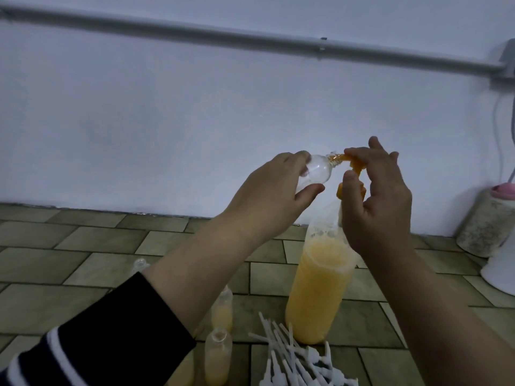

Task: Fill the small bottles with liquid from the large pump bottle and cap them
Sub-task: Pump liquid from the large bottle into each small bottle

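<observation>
The left hand (pixel 274 188) grips the tilted small bottle (pixel 122 172); the right hand (pixel 376 196) clasps the pump head (pixel 437 162). The neck should meet the spout before pressing.

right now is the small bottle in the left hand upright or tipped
Tipped: the small bottle lies sideways, its neck against the orange pump nozzle.
</observation>
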Demonstrator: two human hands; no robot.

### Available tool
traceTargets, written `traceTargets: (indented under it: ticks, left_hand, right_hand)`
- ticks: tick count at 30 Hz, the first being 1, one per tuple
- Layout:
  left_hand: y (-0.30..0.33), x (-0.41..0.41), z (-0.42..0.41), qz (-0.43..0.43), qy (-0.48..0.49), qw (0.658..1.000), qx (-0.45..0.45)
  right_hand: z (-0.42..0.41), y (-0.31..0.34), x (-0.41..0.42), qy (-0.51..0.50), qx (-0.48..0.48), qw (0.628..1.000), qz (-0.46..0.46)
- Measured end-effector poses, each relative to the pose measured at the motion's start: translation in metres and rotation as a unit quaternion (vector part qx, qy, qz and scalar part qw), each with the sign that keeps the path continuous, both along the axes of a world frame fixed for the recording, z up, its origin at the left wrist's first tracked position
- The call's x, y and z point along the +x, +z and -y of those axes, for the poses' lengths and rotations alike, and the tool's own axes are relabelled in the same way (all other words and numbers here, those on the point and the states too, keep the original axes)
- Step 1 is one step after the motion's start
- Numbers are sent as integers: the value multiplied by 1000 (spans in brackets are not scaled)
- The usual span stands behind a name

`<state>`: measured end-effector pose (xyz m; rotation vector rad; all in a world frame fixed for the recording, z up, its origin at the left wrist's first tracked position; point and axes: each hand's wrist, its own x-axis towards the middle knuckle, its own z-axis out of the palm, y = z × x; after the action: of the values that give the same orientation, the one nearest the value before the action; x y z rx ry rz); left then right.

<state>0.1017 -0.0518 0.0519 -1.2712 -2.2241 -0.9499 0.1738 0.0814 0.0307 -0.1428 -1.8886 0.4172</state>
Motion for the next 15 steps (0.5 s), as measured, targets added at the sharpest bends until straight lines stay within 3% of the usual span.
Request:
traceTargets:
  ticks: [15]
  left_hand:
    - [1,2,-1,9,-2,1000,8]
  right_hand:
    - [-1,1,2,-3,13,1000,7]
